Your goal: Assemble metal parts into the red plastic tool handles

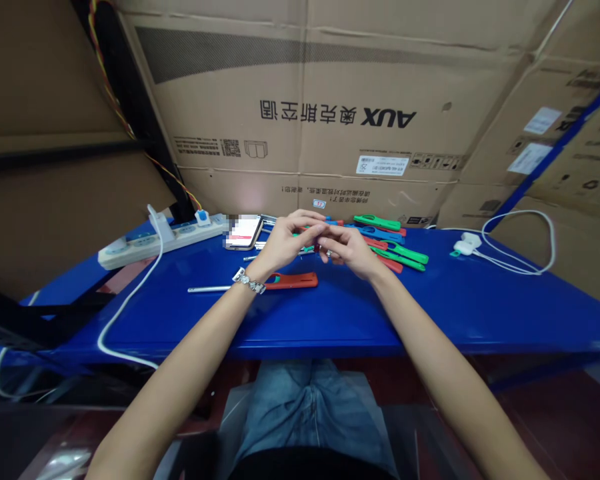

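Note:
My left hand (pixel 286 241) and my right hand (pixel 351 251) meet above the middle of the blue table (pixel 330 313). Their fingertips pinch a small object (pixel 323 248) between them; it is too small to name. A bracelet sits on my left wrist. Below my left hand lies a red handle with a metal rod (pixel 260 284) on the table. Behind my right hand is a pile of green, blue and red handles (pixel 395 247).
A white power strip (pixel 155 241) with a cable lies at the back left, a phone (pixel 244 231) beside it. A white charger and looped cable (pixel 485 248) lie at the back right. Large cardboard boxes (pixel 330 100) wall the back.

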`<action>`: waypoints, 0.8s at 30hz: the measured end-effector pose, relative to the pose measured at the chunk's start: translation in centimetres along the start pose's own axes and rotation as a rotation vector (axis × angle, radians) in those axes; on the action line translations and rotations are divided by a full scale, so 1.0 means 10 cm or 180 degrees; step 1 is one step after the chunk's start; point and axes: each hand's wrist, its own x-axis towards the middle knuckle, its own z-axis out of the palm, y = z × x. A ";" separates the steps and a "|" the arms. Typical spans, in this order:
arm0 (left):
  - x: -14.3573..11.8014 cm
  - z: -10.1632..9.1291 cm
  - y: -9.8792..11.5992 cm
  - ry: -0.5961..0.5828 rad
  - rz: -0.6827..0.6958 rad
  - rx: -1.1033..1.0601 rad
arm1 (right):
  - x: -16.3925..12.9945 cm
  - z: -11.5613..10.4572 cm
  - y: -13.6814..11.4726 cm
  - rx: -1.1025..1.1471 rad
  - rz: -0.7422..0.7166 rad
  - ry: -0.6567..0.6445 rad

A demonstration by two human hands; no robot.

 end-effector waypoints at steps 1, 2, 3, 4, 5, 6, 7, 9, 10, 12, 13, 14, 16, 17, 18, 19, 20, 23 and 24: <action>0.00 0.00 0.00 -0.0007 0.0030 0.0032 | 0.00 -0.01 0.00 -0.0037 -0.0006 0.0028; -0.01 0.02 0.00 0.0037 0.0066 0.0064 | 0.01 -0.01 0.00 -0.0071 -0.0023 0.0099; -0.01 0.03 0.01 0.0131 0.0099 0.0093 | 0.02 0.00 0.02 -0.0100 -0.0044 0.0188; -0.01 0.06 0.01 0.0257 0.0116 0.0116 | 0.03 0.01 0.04 -0.0119 -0.0062 0.0276; -0.01 0.09 0.01 0.0393 0.0119 0.0130 | 0.04 0.03 0.06 -0.0121 -0.0083 0.0365; -0.01 0.11 0.01 0.0509 0.0115 0.0133 | 0.05 0.06 0.08 -0.0103 -0.0109 0.0458; -0.01 0.13 0.01 0.0584 0.0108 0.0122 | 0.07 0.09 0.10 -0.0070 -0.0132 0.0542; 0.00 0.15 0.00 0.0600 0.0109 0.0065 | 0.08 0.13 0.13 0.0015 -0.0165 0.0679; 0.00 0.15 0.00 0.0550 0.0114 0.0031 | 0.08 0.14 0.13 0.0055 -0.0171 0.0719; 0.00 0.12 -0.01 0.0385 0.0099 -0.0011 | 0.06 0.12 0.11 0.0095 -0.0150 0.0643; 0.00 0.10 -0.01 0.0287 0.0077 -0.0003 | 0.05 0.10 0.09 0.0090 -0.0119 0.0509; 0.00 0.07 -0.01 0.0183 0.0057 0.0021 | 0.03 0.07 0.07 0.0055 -0.0076 0.0330; -0.01 0.03 0.00 -0.0012 0.0041 0.0095 | 0.00 0.01 0.02 -0.0105 0.0008 0.0008; -0.01 0.02 0.01 -0.0080 0.0056 0.0134 | -0.01 -0.01 0.00 -0.0205 0.0033 -0.0077; -0.02 0.02 0.01 -0.0106 0.0080 0.0168 | -0.02 -0.01 0.00 -0.0290 0.0037 -0.0083; -0.02 0.02 0.01 -0.0078 0.0098 0.0198 | -0.01 -0.01 0.00 -0.0340 0.0020 -0.0025; -0.02 0.04 0.01 0.0005 0.0097 0.0226 | 0.00 0.00 0.01 -0.0345 -0.0007 0.0071; -0.02 0.11 0.00 0.0438 0.0055 0.0241 | 0.04 0.09 0.08 -0.0191 -0.0098 0.0417; -0.01 0.13 0.00 0.0545 0.0049 0.0207 | 0.06 0.11 0.11 -0.0137 -0.0125 0.0525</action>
